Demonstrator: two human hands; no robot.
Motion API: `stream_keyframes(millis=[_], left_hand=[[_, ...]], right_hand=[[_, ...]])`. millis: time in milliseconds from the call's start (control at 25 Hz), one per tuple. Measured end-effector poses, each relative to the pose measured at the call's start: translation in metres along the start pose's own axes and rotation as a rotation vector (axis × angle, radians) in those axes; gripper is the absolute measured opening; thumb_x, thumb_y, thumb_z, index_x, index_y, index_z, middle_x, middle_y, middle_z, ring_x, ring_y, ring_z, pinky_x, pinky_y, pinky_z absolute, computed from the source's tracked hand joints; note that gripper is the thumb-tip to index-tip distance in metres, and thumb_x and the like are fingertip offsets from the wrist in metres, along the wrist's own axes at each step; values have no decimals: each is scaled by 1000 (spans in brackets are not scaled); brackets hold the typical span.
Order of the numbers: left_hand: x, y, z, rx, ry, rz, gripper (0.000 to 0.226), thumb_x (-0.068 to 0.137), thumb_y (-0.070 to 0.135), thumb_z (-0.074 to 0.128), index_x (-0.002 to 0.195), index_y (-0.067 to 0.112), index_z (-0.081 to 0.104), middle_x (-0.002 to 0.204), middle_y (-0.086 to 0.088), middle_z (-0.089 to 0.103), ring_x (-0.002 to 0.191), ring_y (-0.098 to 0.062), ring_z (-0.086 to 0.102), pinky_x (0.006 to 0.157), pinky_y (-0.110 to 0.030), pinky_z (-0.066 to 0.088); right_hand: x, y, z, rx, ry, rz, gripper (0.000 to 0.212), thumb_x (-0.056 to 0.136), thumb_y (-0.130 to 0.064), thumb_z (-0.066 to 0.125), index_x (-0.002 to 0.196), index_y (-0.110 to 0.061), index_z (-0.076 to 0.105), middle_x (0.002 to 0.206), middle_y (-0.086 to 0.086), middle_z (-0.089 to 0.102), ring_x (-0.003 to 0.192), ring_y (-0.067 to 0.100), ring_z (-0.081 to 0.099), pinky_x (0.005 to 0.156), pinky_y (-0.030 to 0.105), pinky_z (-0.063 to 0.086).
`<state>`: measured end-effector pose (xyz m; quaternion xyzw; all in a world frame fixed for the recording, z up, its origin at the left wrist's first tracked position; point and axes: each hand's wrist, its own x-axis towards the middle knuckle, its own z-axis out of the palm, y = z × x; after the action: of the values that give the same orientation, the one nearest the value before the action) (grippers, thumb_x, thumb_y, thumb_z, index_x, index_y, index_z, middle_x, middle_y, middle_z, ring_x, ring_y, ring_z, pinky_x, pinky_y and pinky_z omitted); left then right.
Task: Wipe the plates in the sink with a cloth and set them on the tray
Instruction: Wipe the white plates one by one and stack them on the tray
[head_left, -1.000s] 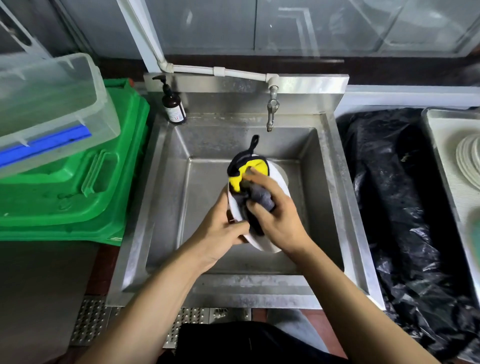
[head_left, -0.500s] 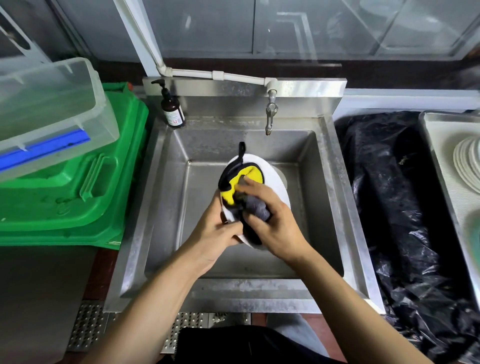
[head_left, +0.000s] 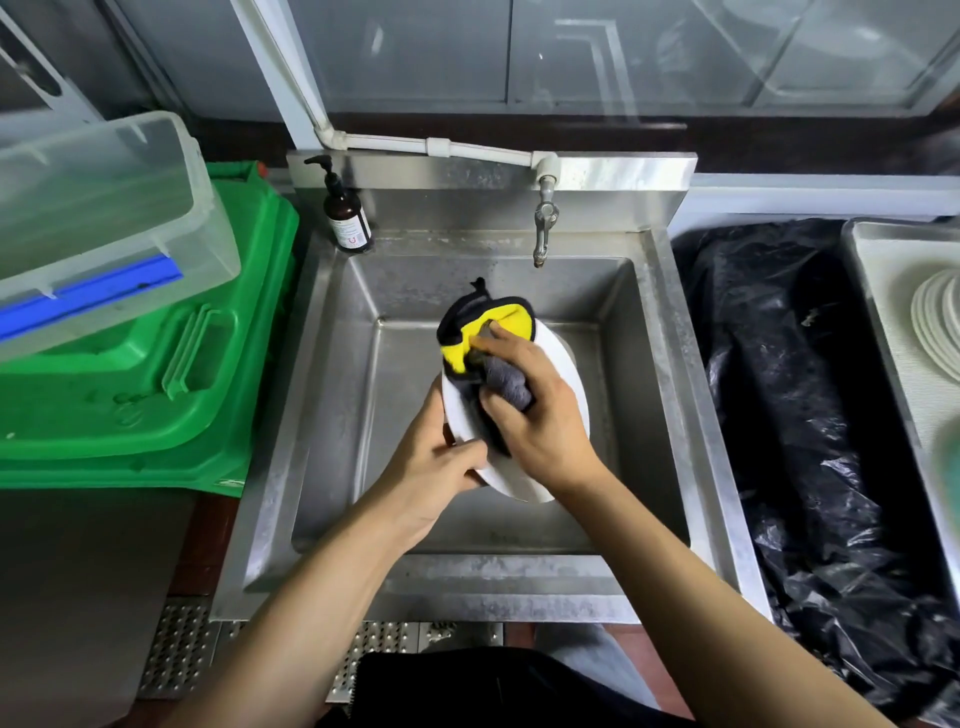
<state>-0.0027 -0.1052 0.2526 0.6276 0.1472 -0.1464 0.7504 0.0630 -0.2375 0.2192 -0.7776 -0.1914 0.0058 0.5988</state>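
The left hand (head_left: 441, 467) is pinching the white plate (head_left: 563, 395) by its lower rim, tilted above the sink (head_left: 332, 395); the right hand (head_left: 535, 415) is clutching the cloth (head_left: 493, 332) against its face; hard rubbing risks levering the plate loose; the pump bottle (head_left: 347, 215) label is proving too small to read

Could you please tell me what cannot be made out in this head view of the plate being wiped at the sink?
- Plate face: largely covered by the cloth and right hand; its cleanliness is unclear.
- Left hand fingers: those behind the plate are hidden.
- Sink floor under the plate: blocked, so any further plates are unknown.
- Stacked plates on the tray: cut off by the right edge; count unclear.
- Soap bottle label: too small to read.
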Motion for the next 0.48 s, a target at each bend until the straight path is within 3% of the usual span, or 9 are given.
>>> stream_keyframes(millis=[80, 160, 320, 480], left_hand=[[-3, 0, 0, -41, 12, 0, 82, 70, -4, 48, 139, 40, 48, 104, -1, 69, 91, -13, 62, 88, -52, 56], [-5, 1, -1, -81, 28, -2, 81, 68, -4, 50, 138, 38, 49, 100, 1, 70, 93, -17, 61, 88, -54, 57], [-6, 1, -7, -13, 41, -25, 82, 68, 0, 55, 137, 44, 48, 107, 6, 70, 103, -21, 61, 89, -53, 58], [-5, -2, 0, 64, 10, -6, 79, 71, 0, 50, 136, 45, 50, 107, -4, 69, 93, -18, 60, 93, -58, 53]], right_hand=[[11, 6, -6, -65, 89, 82, 47, 84, -4, 63, 129, -18, 67, 144, 1, 59, 140, 9, 48, 111, 11, 32], [14, 16, -14, -134, 178, 182, 45, 85, -4, 65, 127, -20, 68, 143, -1, 60, 137, 11, 49, 106, 5, 31], [4, 30, -23, -158, 253, 359, 46, 89, -2, 64, 131, -19, 66, 137, -7, 58, 129, 14, 53, 108, 16, 35], [-4, 8, -5, -61, 159, 192, 45, 86, -9, 62, 130, -17, 66, 136, -8, 61, 134, 12, 53, 114, 30, 40]])
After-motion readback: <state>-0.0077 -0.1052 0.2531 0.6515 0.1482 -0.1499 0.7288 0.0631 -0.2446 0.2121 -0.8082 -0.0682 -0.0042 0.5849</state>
